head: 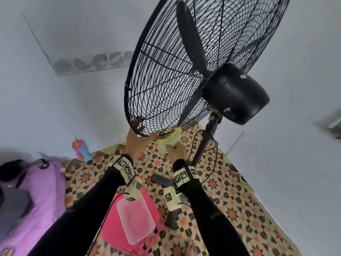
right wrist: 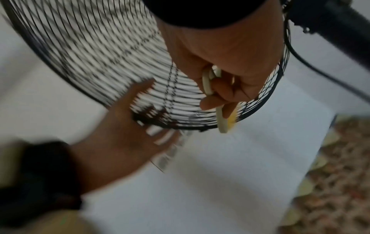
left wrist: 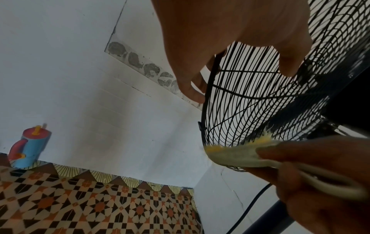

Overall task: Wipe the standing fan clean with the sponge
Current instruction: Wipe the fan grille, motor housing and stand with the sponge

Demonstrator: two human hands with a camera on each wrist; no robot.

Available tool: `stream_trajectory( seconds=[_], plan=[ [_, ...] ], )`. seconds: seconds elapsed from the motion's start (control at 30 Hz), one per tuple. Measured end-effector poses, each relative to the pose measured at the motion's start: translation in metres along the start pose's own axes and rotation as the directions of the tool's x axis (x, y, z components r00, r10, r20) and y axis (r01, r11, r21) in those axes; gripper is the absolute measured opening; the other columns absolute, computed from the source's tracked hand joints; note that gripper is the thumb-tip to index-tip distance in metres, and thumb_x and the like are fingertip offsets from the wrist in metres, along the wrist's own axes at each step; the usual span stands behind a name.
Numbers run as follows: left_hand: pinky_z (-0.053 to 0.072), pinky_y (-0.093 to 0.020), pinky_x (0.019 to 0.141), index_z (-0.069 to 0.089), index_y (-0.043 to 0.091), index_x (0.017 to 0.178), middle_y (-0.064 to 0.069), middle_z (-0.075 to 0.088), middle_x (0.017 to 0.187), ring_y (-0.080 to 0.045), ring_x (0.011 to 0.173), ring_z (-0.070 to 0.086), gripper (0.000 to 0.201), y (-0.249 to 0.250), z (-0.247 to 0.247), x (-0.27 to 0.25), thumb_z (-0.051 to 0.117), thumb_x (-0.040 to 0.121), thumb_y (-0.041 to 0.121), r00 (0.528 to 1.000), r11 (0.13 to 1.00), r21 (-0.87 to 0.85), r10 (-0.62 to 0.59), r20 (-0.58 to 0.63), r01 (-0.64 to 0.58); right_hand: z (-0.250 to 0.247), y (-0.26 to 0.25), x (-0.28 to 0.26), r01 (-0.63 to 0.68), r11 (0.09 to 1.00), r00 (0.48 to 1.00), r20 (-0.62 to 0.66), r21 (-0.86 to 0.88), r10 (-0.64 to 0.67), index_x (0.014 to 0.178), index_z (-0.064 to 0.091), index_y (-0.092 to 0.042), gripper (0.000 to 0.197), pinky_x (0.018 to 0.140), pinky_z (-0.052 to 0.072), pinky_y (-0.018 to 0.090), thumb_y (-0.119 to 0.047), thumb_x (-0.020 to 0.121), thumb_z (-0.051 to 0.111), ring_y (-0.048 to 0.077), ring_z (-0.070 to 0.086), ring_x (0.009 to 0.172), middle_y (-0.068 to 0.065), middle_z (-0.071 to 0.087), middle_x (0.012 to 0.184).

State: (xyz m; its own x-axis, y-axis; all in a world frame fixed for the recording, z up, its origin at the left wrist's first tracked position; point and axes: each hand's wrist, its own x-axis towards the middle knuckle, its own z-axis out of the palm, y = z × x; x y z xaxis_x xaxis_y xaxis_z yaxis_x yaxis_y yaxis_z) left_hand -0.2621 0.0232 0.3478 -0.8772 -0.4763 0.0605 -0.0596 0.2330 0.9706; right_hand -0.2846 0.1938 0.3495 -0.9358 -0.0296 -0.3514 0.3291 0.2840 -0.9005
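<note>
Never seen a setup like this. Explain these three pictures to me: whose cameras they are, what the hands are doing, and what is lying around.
No machine here: a person wears three cameras, one on the head and one on each wrist. The big picture is the head view, looking down the black sleeves. The left hand steadies the lower rim of the black standing fan's cage, fingers around the wires. The right hand grips a yellow sponge pressed against that rim. The wrist views show the same up close. On the patterned floor mat lie a clear plastic container on something pink, and a toy bottle by the wall.

Both arms reach up; left hand wraps its fingers around something, right hand pinches something folded.
</note>
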Motion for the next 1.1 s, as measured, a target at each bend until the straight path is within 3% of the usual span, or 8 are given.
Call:
stream_trajectory(
  seconds=[0.13,0.3,0.5,0.63,0.77,0.83,0.97,1.1],
  plan=[
    [0.055,-0.043,0.101,0.053,0.031,0.141,0.0,0.071,0.126,-0.019,0.114,0.069,0.092,0.0,-0.003,0.009,0.091,0.064,0.065,1.0,1.0,0.011,0.013,0.025,-0.013,-0.012,0.023,-0.028,0.048,0.991,0.989,0.133,0.122,-0.064,0.113,0.064,-0.005,0.023,0.058,0.053,0.035,-0.019,0.094,0.065,0.018,0.057,0.061,0.008,0.073,0.088],
    [0.051,-0.05,0.108,0.048,0.03,0.145,0.007,0.064,0.136,-0.014,0.124,0.061,0.099,0.002,0.0,0.002,0.091,0.062,0.065,1.0,1.0,-0.023,0.005,0.014,-0.004,-0.034,0.027,-0.009,-0.005,0.998,0.991,-0.132,-0.056,-0.002,0.137,0.045,-0.003,0.058,0.067,0.06,0.034,-0.025,0.09,0.07,0.025,0.07,0.084,0.01,0.069,0.108],
    [0.041,-0.046,0.118,0.039,0.024,0.152,0.006,0.056,0.148,-0.014,0.133,0.055,0.112,0.008,0.019,-0.01,0.097,0.06,0.053,0.998,0.983,-0.176,-0.058,-0.012,0.055,-0.032,0.013,-0.007,0.175,0.971,0.967,-0.157,-0.162,-0.201,0.131,0.063,-0.012,0.035,0.079,0.061,0.036,-0.02,0.096,0.062,0.026,0.073,0.097,0.006,0.071,0.121],
    [0.044,-0.047,0.116,0.044,0.022,0.149,0.003,0.059,0.145,-0.018,0.131,0.057,0.104,0.013,0.022,-0.013,0.093,0.063,0.055,0.996,0.978,-0.191,-0.087,-0.019,0.082,-0.034,0.006,-0.002,0.074,0.99,0.959,-0.265,-0.118,-0.103,0.139,0.055,-0.011,0.039,0.084,0.048,0.027,-0.02,0.101,0.056,0.03,0.065,0.11,0.01,0.067,0.126],
    [0.05,-0.039,0.11,0.053,0.022,0.139,0.021,0.063,0.121,-0.004,0.114,0.064,0.078,0.012,0.021,-0.013,0.093,0.072,0.031,0.993,0.973,-0.211,-0.106,-0.043,0.095,-0.017,-0.005,0.006,0.082,0.996,0.963,-0.259,0.019,-0.074,0.14,0.055,-0.009,0.042,0.079,0.062,0.039,-0.01,0.098,0.057,0.033,0.069,0.106,0.015,0.066,0.127],
    [0.051,-0.038,0.109,0.054,0.021,0.138,0.022,0.064,0.119,0.005,0.11,0.063,0.079,0.011,0.018,-0.011,0.094,0.071,0.031,0.995,0.977,-0.194,-0.096,-0.033,0.088,-0.007,-0.011,-0.006,0.158,0.986,0.976,-0.161,0.061,-0.146,0.138,0.057,-0.008,0.041,0.061,0.061,0.026,-0.004,0.097,0.058,0.022,0.072,0.09,0.009,0.068,0.121],
    [0.053,-0.046,0.108,0.055,0.021,0.14,0.011,0.066,0.132,-0.012,0.121,0.065,0.097,0.015,0.012,-0.005,0.098,0.057,0.048,0.995,0.973,-0.213,-0.094,-0.026,0.087,-0.019,-0.003,-0.031,0.231,0.956,0.962,-0.187,0.181,-0.197,0.116,0.072,-0.025,0.03,0.056,0.055,0.027,-0.011,0.089,0.066,0.01,0.067,0.068,-0.001,0.076,0.09],
    [0.051,-0.048,0.11,0.053,0.029,0.136,0.018,0.063,0.126,-0.017,0.121,0.064,0.083,0.018,0.013,-0.008,0.096,0.065,0.035,0.994,0.979,-0.179,-0.106,-0.019,0.101,-0.022,-0.003,-0.004,0.134,0.95,0.964,-0.26,0.281,-0.059,0.121,0.066,-0.015,0.028,0.05,0.054,0.023,-0.005,0.095,0.06,0.012,0.067,0.061,0.006,0.074,0.099]
  ],
)
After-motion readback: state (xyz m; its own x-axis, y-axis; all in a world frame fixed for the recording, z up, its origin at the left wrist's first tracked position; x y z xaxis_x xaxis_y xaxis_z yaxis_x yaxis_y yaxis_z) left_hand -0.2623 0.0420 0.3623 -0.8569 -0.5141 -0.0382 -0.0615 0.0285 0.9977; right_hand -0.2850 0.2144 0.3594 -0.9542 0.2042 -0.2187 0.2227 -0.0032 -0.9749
